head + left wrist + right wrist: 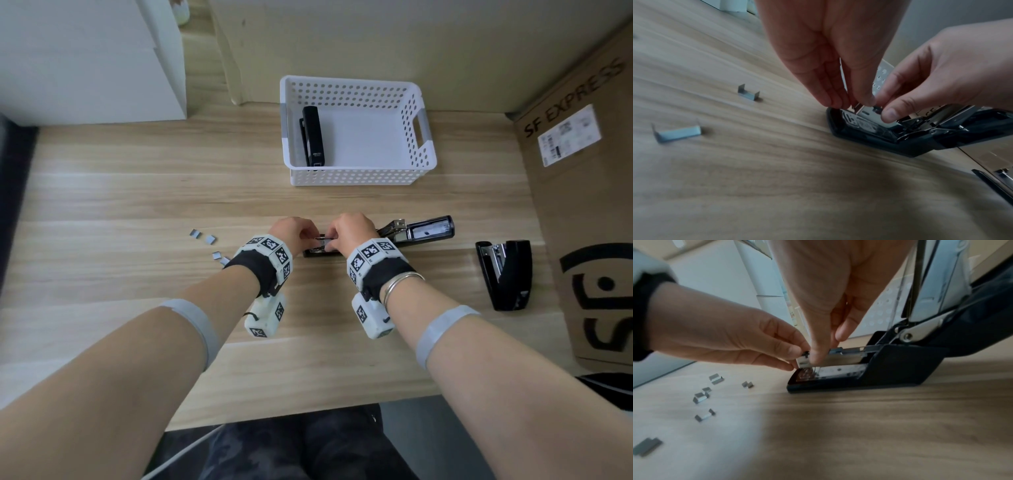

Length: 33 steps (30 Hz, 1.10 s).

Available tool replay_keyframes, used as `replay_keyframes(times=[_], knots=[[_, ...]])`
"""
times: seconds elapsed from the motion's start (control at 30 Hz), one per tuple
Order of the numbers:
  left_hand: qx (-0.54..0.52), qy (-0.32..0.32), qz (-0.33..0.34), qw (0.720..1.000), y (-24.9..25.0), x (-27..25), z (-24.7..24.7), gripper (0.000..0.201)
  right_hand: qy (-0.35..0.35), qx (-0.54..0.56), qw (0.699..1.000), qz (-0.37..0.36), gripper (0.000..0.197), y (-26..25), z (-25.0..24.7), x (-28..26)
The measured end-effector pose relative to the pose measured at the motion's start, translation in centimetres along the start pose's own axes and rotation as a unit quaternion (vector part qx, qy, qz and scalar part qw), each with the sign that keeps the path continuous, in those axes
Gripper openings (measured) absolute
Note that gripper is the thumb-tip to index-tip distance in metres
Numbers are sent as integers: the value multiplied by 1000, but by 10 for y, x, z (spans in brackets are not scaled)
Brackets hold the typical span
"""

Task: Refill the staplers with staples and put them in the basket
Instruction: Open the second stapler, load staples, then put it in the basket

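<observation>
A black stapler point(424, 231) lies swung wide open on the wooden table, its metal magazine point(838, 359) facing up. My left hand point(312, 236) pinches the magazine's front tip between thumb and fingers point(838, 97). From above, my right hand point(333, 240) pinches the same front end, its thumb point(818, 353) against the metal side. Whether a staple strip sits between the fingers is hidden. A second black stapler point(312, 137) lies in the white perforated basket point(356, 176) at the back. A third one point(505, 274) lies partly open at the right.
Several loose staple strips point(207, 238) lie on the table point(137, 192) left of my left hand, also visible as staple strips point(715, 379) in the right wrist view. A cardboard SF Express box point(582, 171) stands along the right edge. A white cabinet point(85, 58) stands at the back left.
</observation>
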<state>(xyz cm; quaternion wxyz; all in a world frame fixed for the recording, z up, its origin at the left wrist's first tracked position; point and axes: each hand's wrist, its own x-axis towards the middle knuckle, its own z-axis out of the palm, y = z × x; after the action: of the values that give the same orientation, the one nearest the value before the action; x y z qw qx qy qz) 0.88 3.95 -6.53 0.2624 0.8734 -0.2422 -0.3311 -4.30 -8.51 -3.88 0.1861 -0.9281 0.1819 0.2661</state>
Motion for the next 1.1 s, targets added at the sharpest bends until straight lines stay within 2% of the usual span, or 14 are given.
replay_keyframes(times=[0.13,0.3,0.47,0.57,0.63,0.8,1.1], knots=[[-8,1,-1,1000,-1,0,0,28,-11,20,1000,14,18,1,-3,7],[-6,6,0,1000,-2,0,1,27,-16,-42,999,17,17,0,-4,6],[14,0,-6,1000,-6,-2,-5,25,28,-92,995,24,33,3,-5,-2],[49,31,-32,998,-23,-6,-18,25,46,-84,995,16,33,0,-5,-5],[81,18,-60,995,-38,-11,-27,31,52,-77,996,12,32,-3,-5,-7],[136,-10,-98,986,-64,-23,-37,24,55,-70,996,0,31,-4,-4,-15],[138,-19,-69,988,-60,-19,-23,22,58,-48,997,-12,29,1,0,-19]])
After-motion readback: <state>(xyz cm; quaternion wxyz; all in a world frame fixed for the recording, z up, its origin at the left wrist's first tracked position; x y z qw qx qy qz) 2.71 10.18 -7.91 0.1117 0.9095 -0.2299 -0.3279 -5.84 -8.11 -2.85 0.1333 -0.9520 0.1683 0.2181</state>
